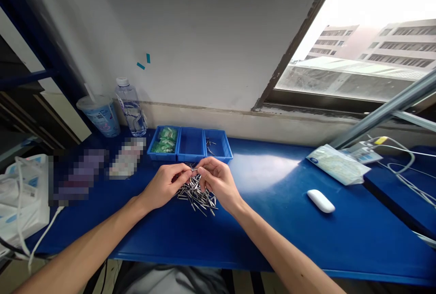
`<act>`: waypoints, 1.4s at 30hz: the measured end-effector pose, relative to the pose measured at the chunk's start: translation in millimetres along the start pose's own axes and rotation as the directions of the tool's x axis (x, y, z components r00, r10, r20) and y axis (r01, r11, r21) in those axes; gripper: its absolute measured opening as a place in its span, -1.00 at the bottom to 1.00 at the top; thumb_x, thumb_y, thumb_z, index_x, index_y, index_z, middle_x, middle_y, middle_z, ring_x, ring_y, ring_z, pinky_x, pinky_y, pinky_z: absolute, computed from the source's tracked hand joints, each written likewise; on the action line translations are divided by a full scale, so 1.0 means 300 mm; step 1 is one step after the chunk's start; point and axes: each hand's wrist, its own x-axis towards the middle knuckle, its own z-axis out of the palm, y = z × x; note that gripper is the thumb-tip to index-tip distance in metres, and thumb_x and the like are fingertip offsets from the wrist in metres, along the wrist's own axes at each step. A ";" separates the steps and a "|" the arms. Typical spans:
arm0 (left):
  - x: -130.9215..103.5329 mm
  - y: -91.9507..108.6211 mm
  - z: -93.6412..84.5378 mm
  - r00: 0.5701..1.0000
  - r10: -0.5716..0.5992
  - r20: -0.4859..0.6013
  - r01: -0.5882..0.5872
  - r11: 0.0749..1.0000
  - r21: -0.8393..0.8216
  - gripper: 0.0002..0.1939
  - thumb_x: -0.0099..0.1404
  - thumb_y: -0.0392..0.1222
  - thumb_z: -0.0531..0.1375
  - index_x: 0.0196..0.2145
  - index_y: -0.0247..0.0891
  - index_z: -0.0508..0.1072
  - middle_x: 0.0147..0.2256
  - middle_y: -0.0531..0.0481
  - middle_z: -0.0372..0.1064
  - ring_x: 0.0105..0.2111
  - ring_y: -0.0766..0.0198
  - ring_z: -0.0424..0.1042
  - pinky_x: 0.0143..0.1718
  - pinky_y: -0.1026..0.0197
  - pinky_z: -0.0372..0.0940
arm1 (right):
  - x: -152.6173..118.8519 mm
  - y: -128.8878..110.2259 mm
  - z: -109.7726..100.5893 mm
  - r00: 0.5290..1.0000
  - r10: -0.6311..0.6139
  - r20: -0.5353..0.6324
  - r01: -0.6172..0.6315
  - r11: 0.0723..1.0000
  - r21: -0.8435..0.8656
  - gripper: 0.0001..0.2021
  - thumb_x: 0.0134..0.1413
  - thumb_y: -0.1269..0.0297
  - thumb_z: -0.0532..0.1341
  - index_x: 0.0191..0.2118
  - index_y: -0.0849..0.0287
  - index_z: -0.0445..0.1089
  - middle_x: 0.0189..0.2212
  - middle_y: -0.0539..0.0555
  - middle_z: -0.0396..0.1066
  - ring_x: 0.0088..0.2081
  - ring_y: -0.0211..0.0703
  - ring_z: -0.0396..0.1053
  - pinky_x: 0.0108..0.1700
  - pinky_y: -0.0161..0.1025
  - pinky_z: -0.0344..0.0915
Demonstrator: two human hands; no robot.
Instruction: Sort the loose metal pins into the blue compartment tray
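Observation:
A small metal piece (194, 170) spans the gap between my two hands, above a loose pile of thin silvery metal pieces (199, 196) on the blue table. My left hand (170, 183) pinches its left end between thumb and fingers. At its right end, the thumb and fingers of my right hand (217, 180) are closed on it. Just behind my hands stand three joined blue trays: the left tray (154, 155) holds green packets, the middle tray (191, 143) shows a bare bottom, and the right tray (223, 144) has a few thin metal pieces.
A lidded cup (102, 117) and a water bottle (131, 110) stand at the back left. White devices with cables (27, 198) lie far left. On the right are a white oval case (320, 201), a flat packet (337, 164) and cables below a window.

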 end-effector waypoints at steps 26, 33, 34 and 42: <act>0.007 -0.010 -0.009 0.990 0.112 -0.082 -0.102 0.988 0.117 -0.70 0.58 -0.10 0.11 -0.28 -0.25 0.52 -0.37 0.06 0.48 -0.39 0.30 0.40 -0.33 0.27 0.22 | 0.004 0.032 -0.050 0.802 -0.561 0.205 0.472 0.386 -0.793 -0.74 0.51 0.36 0.03 -0.20 0.10 0.42 -0.23 0.07 0.56 -0.27 -0.20 0.51 -0.24 -0.31 0.33; -0.004 -0.015 0.003 0.971 0.239 -0.004 -0.235 0.956 0.173 -0.75 0.59 -0.20 0.08 -0.24 -0.25 0.50 -0.33 0.02 0.48 -0.36 0.30 0.44 -0.29 0.27 0.24 | -0.008 0.048 -0.021 0.815 -0.510 0.275 0.488 0.349 -0.800 -0.75 0.53 0.33 0.04 -0.21 0.12 0.41 -0.29 0.05 0.53 -0.38 -0.24 0.46 -0.32 -0.34 0.27; -0.005 -0.014 0.003 0.970 0.242 -0.007 -0.237 0.955 0.178 -0.75 0.59 -0.20 0.09 -0.24 -0.25 0.50 -0.34 0.02 0.48 -0.36 0.30 0.44 -0.30 0.27 0.24 | -0.007 0.045 -0.024 0.815 -0.508 0.280 0.486 0.336 -0.807 -0.75 0.53 0.32 0.04 -0.22 0.12 0.41 -0.31 0.05 0.52 -0.40 -0.25 0.45 -0.34 -0.34 0.26; -0.005 -0.018 -0.022 0.941 0.312 -0.128 -0.277 0.932 0.233 -0.75 0.58 -0.19 0.11 -0.28 -0.24 0.48 -0.38 0.04 0.46 -0.40 0.31 0.41 -0.30 0.26 0.24 | 0.003 -0.025 -0.082 0.609 -0.701 0.371 0.663 0.193 -0.724 -0.79 0.45 0.50 0.07 -0.13 0.12 0.42 -0.24 0.10 0.53 -0.24 -0.16 0.45 -0.19 -0.25 0.36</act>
